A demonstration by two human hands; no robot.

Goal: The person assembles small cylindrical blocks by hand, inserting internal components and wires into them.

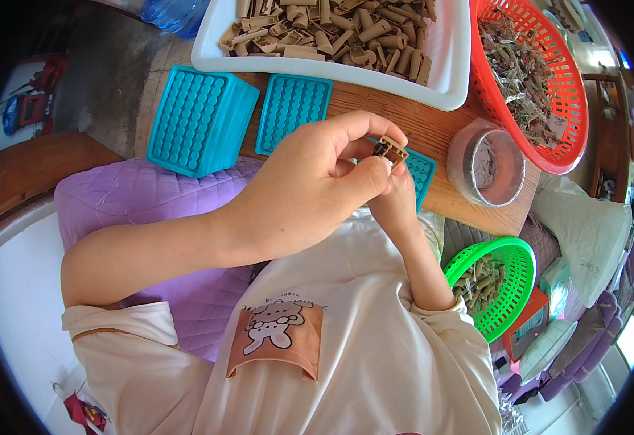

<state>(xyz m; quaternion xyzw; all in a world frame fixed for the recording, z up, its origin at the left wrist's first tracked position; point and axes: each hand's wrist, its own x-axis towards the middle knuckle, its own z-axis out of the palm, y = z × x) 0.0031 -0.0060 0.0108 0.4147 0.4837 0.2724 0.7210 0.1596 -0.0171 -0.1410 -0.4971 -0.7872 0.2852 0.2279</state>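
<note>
A small tan plastic casing, with dark bits and brassy edges showing in its open side, is pinched between thumb and fingers of my left hand. My right hand comes up from below and meets the left one just under the casing. Its fingers are bent together and mostly hidden behind my left thumb, so what they grip cannot be made out. Under and beside my hands lies a teal tray with round pockets. A second teal tray lies just beyond my left hand.
A tall stack of teal trays stands at left. A white tub full of tan casings is at the back. To the right are a red basket of small tangled parts, a clear round container, and, lower, a green basket of casings.
</note>
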